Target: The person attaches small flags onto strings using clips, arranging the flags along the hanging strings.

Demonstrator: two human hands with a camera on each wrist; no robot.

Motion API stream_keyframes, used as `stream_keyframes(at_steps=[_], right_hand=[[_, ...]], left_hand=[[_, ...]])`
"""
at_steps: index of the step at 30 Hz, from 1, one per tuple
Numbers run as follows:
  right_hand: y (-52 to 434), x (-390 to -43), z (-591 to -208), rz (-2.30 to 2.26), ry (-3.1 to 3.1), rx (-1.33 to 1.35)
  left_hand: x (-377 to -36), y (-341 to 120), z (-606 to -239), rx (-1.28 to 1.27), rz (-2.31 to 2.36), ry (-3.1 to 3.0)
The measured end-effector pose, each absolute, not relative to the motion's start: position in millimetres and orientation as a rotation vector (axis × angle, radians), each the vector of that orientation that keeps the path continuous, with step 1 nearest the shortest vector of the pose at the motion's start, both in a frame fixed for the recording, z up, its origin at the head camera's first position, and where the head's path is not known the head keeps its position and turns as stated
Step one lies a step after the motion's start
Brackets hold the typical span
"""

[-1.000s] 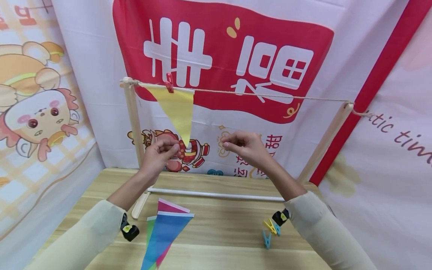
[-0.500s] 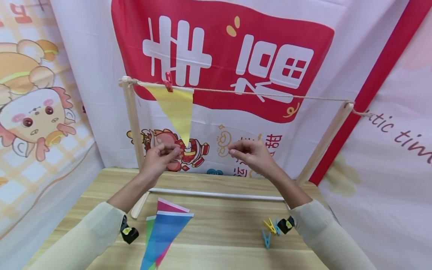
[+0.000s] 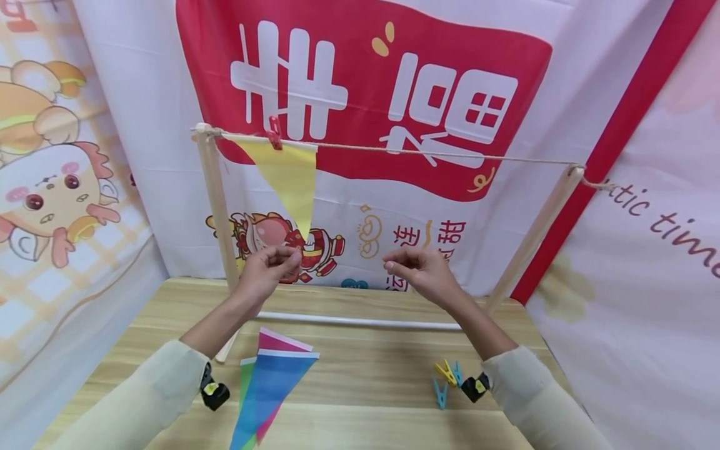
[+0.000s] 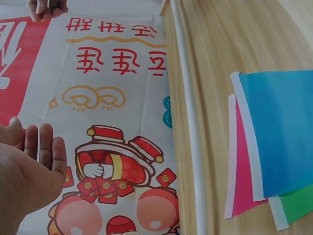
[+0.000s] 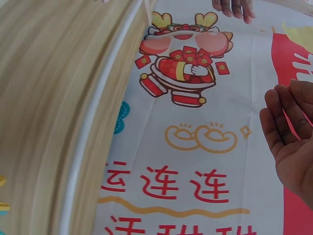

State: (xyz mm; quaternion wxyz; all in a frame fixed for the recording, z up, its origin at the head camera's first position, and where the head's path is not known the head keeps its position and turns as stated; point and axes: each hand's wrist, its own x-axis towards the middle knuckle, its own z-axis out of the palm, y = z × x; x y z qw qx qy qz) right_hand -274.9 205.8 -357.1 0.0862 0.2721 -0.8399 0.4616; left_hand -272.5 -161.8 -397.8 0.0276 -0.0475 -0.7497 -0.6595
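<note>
A yellow pennant hangs pegged to the string, its tip just above the left hand. Both hands have sunk slightly and hold nothing: the left with fingers relaxed, the right hand loosely curled, well apart. More pennants and pegs lie on the table.

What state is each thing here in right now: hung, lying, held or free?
Yellow triangular flag: hung from the string by a red peg.
Blue, pink and green flags: stacked flat on the table.
Yellow and blue pegs: lying loose.
Left hand: holds nothing.
Right hand: holds nothing.
</note>
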Motion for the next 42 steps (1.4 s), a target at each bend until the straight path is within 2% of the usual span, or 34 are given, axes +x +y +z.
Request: stream_keyframes(at_steps=[19, 29, 42], right_hand=[[210.6, -264.4, -385.4, 1.415, -2.600, 0.691], [220.6, -265.4, -400.7, 1.401, -2.580, 0.737], [234.0, -252.9, -422.8, 1.328, -2.676, 0.616]], left_hand=[[-274.0, -161.2, -426.9, -0.228, -1.989, -2.433], [-270.9, -169.2, -440.6, -0.180, -1.984, -2.502], [-264.8, -175.9, -458.1, -0.134, -1.940, -2.556]])
